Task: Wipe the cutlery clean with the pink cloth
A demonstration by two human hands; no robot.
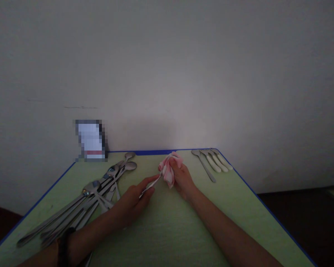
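Observation:
My left hand (140,196) is closed on the handle of a piece of metal cutlery (154,182), which points up and to the right. A crumpled pink and white cloth (169,174) covers its far end, so I cannot tell whether it is a spoon or a fork. My right hand (182,178) is closed on that cloth, thumb on top, and presses it around the covered end. Both hands are over the middle of the table, close together. Left of my left hand lies a loose heap of metal spoons (93,189), partly hidden behind my forearm.
At the back right, a metal spoon (203,165) lies beside several forks with pale handles (213,163), set in a row. A blurred-out upright device (90,139) stands at the back left corner. The pale green table (167,237) has a blue edge and meets a plain wall (167,74).

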